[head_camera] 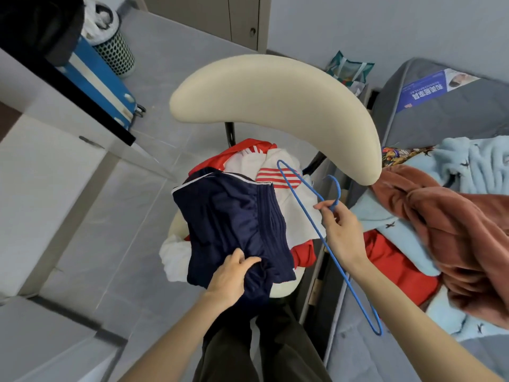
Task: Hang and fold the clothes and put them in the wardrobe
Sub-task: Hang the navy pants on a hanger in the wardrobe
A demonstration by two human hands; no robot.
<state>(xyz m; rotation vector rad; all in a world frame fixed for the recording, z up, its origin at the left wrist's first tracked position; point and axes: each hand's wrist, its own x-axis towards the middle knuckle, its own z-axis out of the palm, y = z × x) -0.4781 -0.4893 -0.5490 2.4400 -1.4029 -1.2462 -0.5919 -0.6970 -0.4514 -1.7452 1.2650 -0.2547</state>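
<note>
Head view: left fingers [248, 261] clutched the navy garment [228, 216], right fingers [322, 206] at three o'clock pinched the blue hanger [295, 194]; its opening likely needed spreading first.

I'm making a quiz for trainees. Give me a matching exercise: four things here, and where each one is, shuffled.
Things: 1 navy blue garment with white trim; 2 thin blue wire hanger; 3 rust-brown fleece blanket; 4 perforated grey-green waste bin.
Places: A on the grey bed; B held by the right hand; C beside the blue suitcase; D gripped by the left hand.
Pairs: 1-D, 2-B, 3-A, 4-C.
</note>
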